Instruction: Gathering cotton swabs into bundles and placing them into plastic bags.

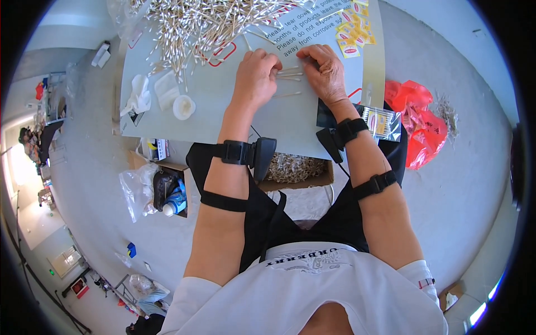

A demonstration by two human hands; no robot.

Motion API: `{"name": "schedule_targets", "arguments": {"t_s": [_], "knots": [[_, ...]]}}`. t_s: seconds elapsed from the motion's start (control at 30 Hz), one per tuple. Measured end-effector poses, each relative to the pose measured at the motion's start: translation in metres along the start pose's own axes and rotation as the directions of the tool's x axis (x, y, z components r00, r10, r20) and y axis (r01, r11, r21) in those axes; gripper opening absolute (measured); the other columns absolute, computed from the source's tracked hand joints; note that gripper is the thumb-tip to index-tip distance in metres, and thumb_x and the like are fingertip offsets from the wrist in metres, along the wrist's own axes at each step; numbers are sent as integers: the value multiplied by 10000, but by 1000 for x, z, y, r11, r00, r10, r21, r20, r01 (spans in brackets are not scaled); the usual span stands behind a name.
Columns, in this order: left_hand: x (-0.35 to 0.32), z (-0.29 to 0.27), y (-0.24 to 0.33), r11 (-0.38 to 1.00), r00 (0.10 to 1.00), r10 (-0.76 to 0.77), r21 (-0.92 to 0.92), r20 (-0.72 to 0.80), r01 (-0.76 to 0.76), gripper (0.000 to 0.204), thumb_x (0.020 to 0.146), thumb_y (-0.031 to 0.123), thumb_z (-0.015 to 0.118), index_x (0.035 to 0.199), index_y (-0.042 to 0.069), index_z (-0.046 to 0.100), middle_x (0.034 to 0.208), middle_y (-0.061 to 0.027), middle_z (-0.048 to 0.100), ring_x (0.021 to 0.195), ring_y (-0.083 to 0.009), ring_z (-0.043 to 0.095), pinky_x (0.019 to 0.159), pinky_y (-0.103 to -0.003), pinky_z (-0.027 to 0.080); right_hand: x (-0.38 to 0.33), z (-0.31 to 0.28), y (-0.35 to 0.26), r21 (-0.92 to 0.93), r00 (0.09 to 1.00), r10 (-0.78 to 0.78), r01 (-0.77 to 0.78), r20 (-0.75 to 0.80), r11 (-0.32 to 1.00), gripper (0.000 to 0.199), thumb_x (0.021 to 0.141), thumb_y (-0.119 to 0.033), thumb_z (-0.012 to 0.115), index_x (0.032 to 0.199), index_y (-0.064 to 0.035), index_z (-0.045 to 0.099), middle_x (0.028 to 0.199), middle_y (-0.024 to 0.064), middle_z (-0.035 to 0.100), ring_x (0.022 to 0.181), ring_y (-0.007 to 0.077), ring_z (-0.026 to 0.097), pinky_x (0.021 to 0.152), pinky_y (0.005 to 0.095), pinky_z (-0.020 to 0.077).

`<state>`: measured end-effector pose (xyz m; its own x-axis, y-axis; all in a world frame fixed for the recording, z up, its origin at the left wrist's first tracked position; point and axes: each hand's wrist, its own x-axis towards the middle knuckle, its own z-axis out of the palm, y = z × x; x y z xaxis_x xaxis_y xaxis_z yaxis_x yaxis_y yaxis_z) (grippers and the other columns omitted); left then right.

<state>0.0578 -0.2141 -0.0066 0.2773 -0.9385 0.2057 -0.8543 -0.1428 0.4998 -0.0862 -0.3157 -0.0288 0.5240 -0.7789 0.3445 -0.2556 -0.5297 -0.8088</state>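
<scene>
Several cotton swabs (289, 79) lie side by side on the grey table (223, 120), in the gap between my hands. My left hand (257, 79) is curled at their left ends, its fingertips closed on them. Across the gap, my right hand (325, 73) is bent with the fingers drawn in; whatever it may pinch is hidden. One more swab (287, 94) rests apart, nearer to me. Beyond my left hand spreads a big loose heap of cotton swabs (206, 33).
Yellow-and-white packets (355, 33) lie at the far right. A small white tub (183, 107) and crumpled white tissue (139, 95) are on the left. By my right wrist is a clear swab pack (379, 123). A swab-filled box (296, 168) stands below the table edge; a red bag (424, 125) sits right.
</scene>
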Motion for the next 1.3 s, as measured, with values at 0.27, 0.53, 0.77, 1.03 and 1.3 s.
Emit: {"name": "schedule_targets", "arguments": {"t_s": [0.27, 0.53, 0.77, 1.03, 1.3], "knots": [[-14, -2, 5, 999, 999, -4, -39, -40, 2, 134, 741, 7, 670, 854, 75, 647, 905, -61, 586, 931, -278, 550, 815, -379, 469, 0, -2, 3, 160, 999, 37, -32, -29, 987, 221, 703, 41, 526, 846, -52, 667, 833, 71, 644, 831, 244, 593, 752, 342, 496], [-17, -3, 8, 998, 999, -40, -45, -23, 39, 183, 717, 9, 700, 879, 77, 649, 912, -56, 587, 947, -272, 553, 830, -374, 471, 0, -12, 10, 105, 989, -83, 70, 124, 992, 123, 666, -28, 624, 780, -59, 659, 1002, 18, 664, 994, 232, 576, 869, 320, 482], [-19, -2, 9, 997, 999, -34, -65, -43, 31, 225, 693, -12, 711, 886, 86, 649, 915, -54, 587, 949, -275, 553, 848, -380, 464, -1, -12, 11, 59, 982, -97, 88, 161, 994, 94, 659, -59, 682, 749, -71, 659, 1005, 10, 660, 981, 236, 574, 849, 331, 489], [-20, -2, 8, 998, 998, -28, -66, -56, 24, 221, 689, 5, 716, 878, 90, 637, 909, -57, 582, 937, -281, 553, 839, -383, 462, 0, -12, 7, 59, 982, -97, 89, 163, 994, 82, 664, -108, 704, 733, -85, 665, 970, 12, 658, 962, 249, 572, 856, 348, 473], [-44, 3, 21, 992, 997, 55, -107, -62, -62, 196, 680, 11, 714, 816, 82, 592, 858, -62, 549, 868, -289, 535, 760, -394, 456, 2, -16, 0, 16, 963, -120, 120, 243, 993, 111, 686, -146, 711, 731, -65, 649, 866, 53, 643, 868, 278, 576, 769, 376, 475]]}}
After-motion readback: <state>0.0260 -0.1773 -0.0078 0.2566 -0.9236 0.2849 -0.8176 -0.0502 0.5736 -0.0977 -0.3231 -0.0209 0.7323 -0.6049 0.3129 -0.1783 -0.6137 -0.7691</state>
